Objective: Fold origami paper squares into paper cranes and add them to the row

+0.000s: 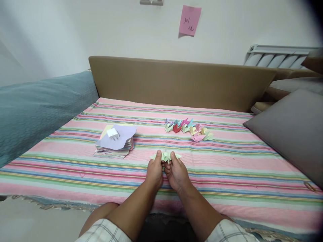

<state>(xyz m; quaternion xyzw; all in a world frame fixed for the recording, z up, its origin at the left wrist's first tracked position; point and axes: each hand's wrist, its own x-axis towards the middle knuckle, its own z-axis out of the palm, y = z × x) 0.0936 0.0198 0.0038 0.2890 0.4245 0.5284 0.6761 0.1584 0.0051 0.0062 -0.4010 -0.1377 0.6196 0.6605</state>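
Between both hands, just above the striped cloth, is a pale green folded paper crane [166, 156] with its wings spread to either side. My left hand [154, 170] pinches one wing, thumb on top and fingers curled underneath. The other wing is gripped the same way by my right hand [177, 172]. Some of the fingers are hidden beneath the paper. Farther back and to the right sits a cluster of several finished paper cranes, among them a red crane [177, 128] and a pink crane [197, 137].
A stack of coloured paper [121, 149] lies at the left, with a white plug adapter [112, 133] on top. The striped cloth [227, 161] covers the seat. A brown backrest [176, 82] stands behind; a grey cushion [295, 131] leans at the right, a teal armrest [47, 104] at the left.
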